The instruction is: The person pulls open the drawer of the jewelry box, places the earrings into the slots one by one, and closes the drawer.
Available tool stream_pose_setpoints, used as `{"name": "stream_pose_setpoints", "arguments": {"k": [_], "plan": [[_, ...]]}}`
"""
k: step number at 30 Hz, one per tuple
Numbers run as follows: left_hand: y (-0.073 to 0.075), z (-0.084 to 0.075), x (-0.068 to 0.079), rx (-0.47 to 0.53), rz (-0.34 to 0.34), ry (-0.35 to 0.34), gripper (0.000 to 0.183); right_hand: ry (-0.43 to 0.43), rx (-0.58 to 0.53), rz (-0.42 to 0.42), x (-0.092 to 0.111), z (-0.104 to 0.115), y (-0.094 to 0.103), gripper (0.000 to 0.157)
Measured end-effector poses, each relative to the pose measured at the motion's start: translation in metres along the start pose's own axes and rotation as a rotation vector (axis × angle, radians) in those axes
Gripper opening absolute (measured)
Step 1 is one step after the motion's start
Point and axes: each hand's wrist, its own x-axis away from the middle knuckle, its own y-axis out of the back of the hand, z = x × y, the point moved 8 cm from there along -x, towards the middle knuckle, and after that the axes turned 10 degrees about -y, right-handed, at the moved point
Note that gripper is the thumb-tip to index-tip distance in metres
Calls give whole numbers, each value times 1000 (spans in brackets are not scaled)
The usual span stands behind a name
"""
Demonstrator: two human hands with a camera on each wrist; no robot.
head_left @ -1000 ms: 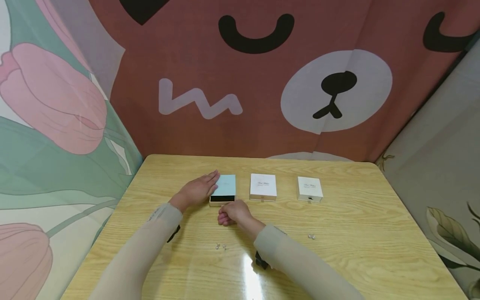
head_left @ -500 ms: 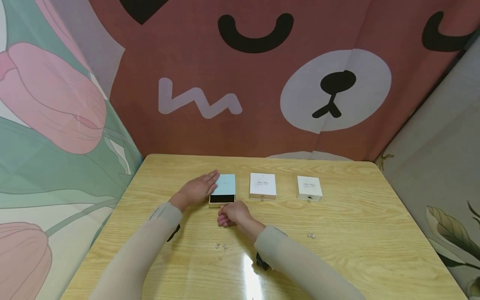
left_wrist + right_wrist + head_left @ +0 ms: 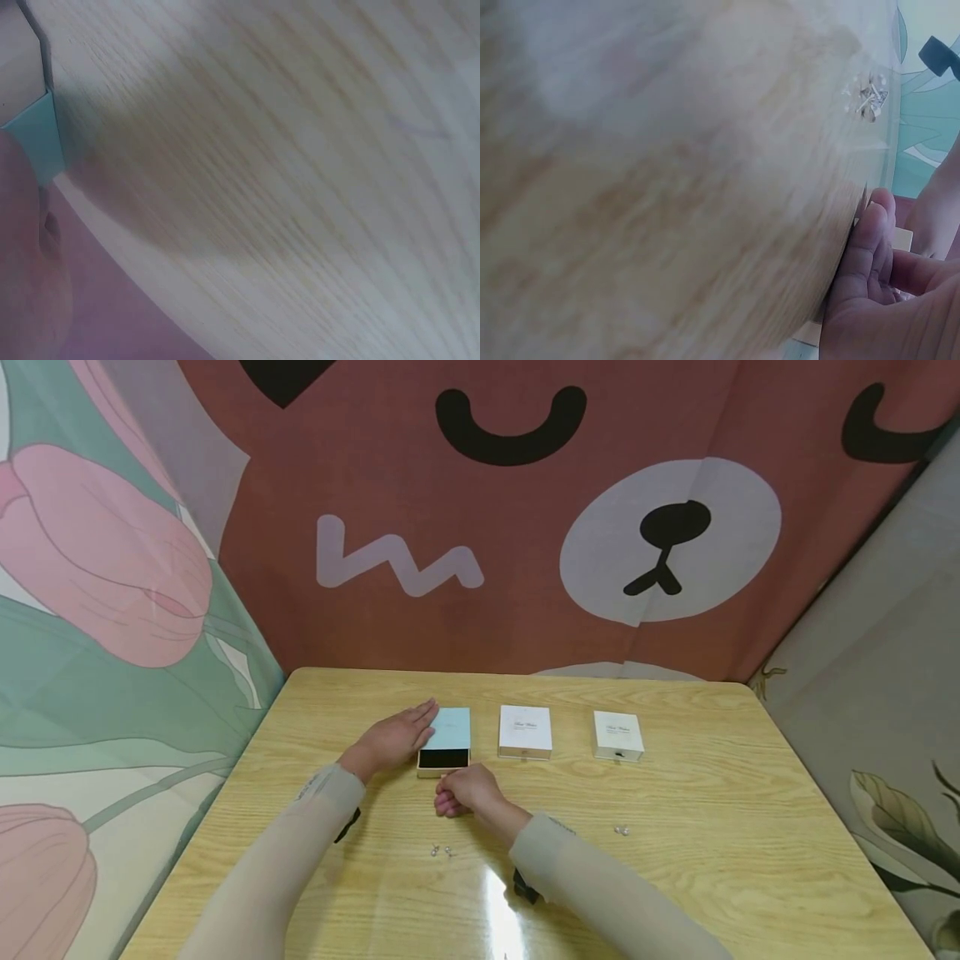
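Observation:
A light blue drawer box (image 3: 452, 728) sits on the table in the head view, its drawer (image 3: 443, 760) pulled partway out toward me and showing a black inside. My left hand (image 3: 392, 742) lies against the box's left side with straight fingers, their tips over the edge of its top. In the left wrist view a blue corner of the box (image 3: 43, 139) shows beside this hand. My right hand (image 3: 472, 788) pinches the drawer at the lower middle of its front, the other fingers curled under. The pinched part is hidden by the fingertips.
Two white boxes, a larger one (image 3: 525, 732) and a smaller one (image 3: 618, 736), stand in a row to the right. Small shiny earrings (image 3: 442, 852) lie in front of my right hand, and another pair (image 3: 622, 831) lies farther right. A printed curtain (image 3: 420, 635) hangs behind the table.
The drawer has slid farther out toward me, so more of its black inside shows. My right hand has moved slightly nearer with it; my left hand has stayed in place.

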Motion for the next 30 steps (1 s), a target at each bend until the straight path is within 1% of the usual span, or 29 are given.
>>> {"name": "stream_pose_setpoints", "arguments": {"k": [7, 15, 30], "plan": [[2, -2, 0, 3, 3, 0, 59, -15, 9, -2, 4, -1, 0, 25], [5, -3, 3, 7, 6, 5, 59, -7, 0, 7, 8, -2, -1, 24], [3, -3, 3, 14, 28, 16, 59, -4, 16, 17, 15, -5, -4, 24]]}}
